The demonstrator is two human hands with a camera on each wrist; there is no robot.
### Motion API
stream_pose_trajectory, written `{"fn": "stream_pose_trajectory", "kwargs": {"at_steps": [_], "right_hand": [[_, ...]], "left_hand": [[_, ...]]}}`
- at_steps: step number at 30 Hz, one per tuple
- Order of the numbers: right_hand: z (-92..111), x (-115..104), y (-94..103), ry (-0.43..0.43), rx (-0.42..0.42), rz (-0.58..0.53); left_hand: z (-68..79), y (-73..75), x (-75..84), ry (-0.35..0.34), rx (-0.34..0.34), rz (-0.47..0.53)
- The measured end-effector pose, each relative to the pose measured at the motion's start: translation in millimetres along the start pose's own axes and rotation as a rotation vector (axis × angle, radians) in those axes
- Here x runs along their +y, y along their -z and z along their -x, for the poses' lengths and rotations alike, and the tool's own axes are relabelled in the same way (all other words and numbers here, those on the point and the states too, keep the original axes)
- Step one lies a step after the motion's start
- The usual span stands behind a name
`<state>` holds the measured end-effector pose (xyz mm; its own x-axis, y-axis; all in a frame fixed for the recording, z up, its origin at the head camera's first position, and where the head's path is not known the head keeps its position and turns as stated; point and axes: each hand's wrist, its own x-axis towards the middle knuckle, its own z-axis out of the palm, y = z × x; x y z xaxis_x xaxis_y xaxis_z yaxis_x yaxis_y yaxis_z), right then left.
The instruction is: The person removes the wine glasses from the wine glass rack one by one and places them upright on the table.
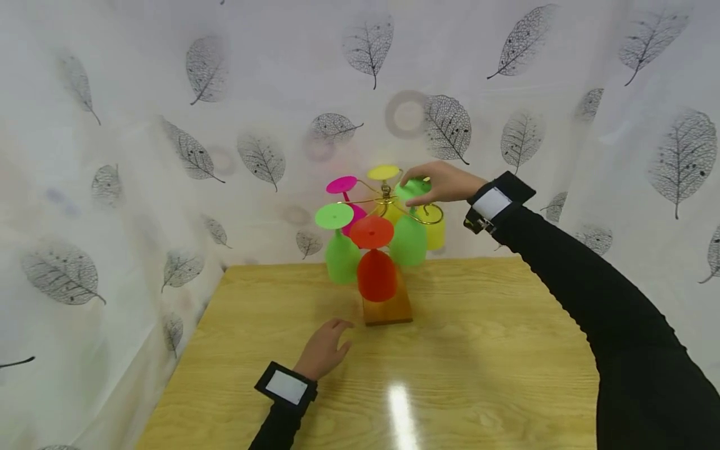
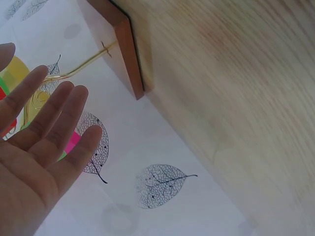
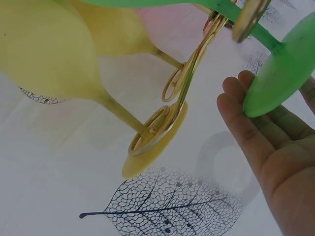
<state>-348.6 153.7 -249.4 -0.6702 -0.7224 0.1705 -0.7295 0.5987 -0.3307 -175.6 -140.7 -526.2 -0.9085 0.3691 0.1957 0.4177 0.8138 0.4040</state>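
My right hand [image 1: 444, 181] holds the round foot of a green plastic wine glass [image 1: 409, 240] between thumb and fingers. That glass hangs upside down at the right side of a gold wire rack [image 1: 385, 199]. In the right wrist view, the green foot [image 3: 283, 69] lies against the fingers, and a blurred gold ring is close to its stem. My left hand [image 1: 323, 350] is low over the table, in front of the rack, fingers loosely extended and holding nothing. Its palm and spread fingers show in the left wrist view.
Around the rack hang a red glass [image 1: 377, 275], another green glass [image 1: 342, 259], a pink glass [image 1: 353, 215] and yellow glasses [image 1: 435, 234], all upside down. A wooden base [image 1: 388, 311] supports it on the wooden table [image 1: 484, 350]. Behind is a leaf-printed curtain [image 1: 270, 81].
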Motion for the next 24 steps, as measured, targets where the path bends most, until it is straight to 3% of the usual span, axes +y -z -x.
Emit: {"fn": "stream_pose_trajectory", "kwargs": {"at_steps": [4, 8, 14, 19, 24], "right_hand": [[8.8, 19.9, 5.4, -0.092, 0.041, -0.023], [27.8, 38.1, 13.0, -0.221, 0.093, -0.141], [91.0, 63.5, 9.2, -0.364, 0.245, -0.408], [159.0, 78.7, -27.8, -0.405, 0.418, -0.625], [221.2, 93.2, -86.6, -0.355, 0.511, -0.858]], "left_hand": [[-0.8, 4.9, -4.7, -0.012, 0.011, -0.015], [0.4, 18.9, -4.0, -0.031, 0.024, -0.008], [-6.2, 42.6, 26.9, -0.168, 0.025, 0.025], [-23.8, 52.0, 66.3, -0.314, 0.002, 0.132], [-46.8, 37.7, 95.0, -0.363, -0.026, 0.149]]}}
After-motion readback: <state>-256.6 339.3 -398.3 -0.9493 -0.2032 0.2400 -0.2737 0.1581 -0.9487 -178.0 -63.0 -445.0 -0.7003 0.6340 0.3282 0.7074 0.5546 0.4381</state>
